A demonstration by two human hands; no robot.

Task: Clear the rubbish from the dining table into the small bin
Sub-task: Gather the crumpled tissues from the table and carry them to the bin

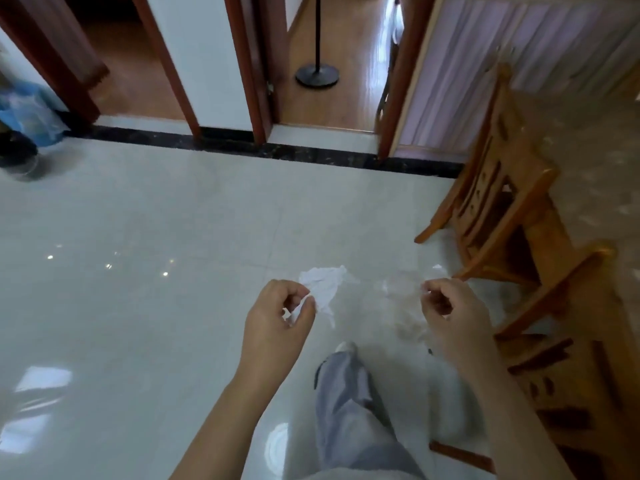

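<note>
Midair, left hand [277,317] pinches tissue [323,289], right hand [453,313] plastic [398,289].

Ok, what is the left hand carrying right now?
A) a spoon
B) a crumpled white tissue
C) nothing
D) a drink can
B: the left hand pinches a crumpled white tissue between thumb and fingers, above the pale floor.

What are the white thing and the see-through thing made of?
The white scrap looks like tissue paper: matt, crumpled, soft torn edges. The clear scrap is probably thin plastic film: glossy, the floor shows through it, though blurred.
</note>
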